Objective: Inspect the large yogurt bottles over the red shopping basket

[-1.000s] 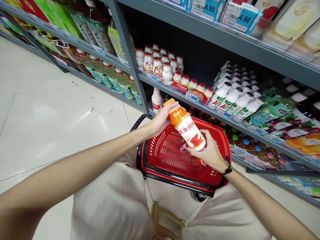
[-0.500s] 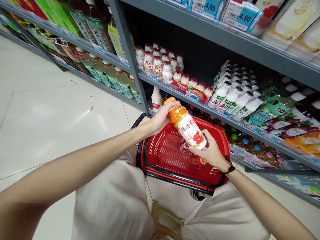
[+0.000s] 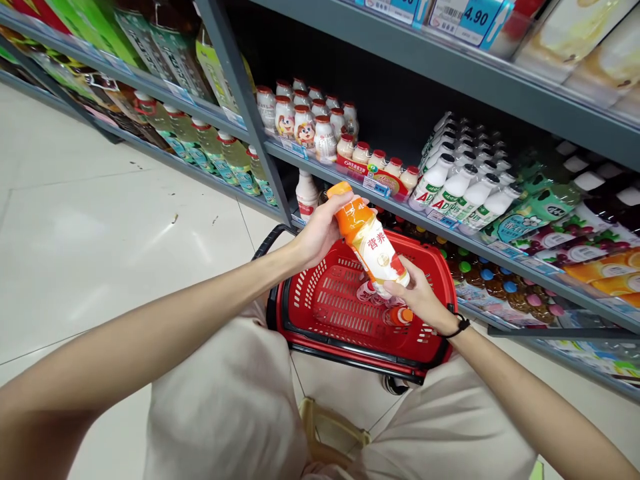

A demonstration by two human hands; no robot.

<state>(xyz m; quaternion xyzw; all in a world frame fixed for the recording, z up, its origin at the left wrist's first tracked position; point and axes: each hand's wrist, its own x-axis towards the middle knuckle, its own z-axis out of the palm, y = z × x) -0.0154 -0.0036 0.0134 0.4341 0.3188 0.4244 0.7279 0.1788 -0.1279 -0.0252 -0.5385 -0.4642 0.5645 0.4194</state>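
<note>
A drink bottle (image 3: 375, 243) with an orange cap and a white and orange label is held tilted in front of me, cap toward the upper left. My left hand (image 3: 320, 230) grips it around the capped end. At the base, my right hand (image 3: 419, 293) closes its fingers and thumb on the bottle. Beneath both hands is a red shopping basket (image 3: 310, 320) with black handles. Inside it, toward the right, lie an orange-capped bottle (image 3: 399, 315) and some small pink-and-white bottles (image 3: 367, 291), partly hidden by the held bottle.
A grey shelf unit (image 3: 240, 73) runs along the front. It holds small red-capped bottles (image 3: 304, 127), white black-capped bottles (image 3: 434, 180) and a lone white bottle (image 3: 305, 193) lower down. A beige stool (image 3: 330, 427) shows between my knees, over a tiled floor (image 3: 100, 233).
The bottle has been turned about its length between my hands, so its printed label now faces further right. The shelves sit slightly further left and up in view.
</note>
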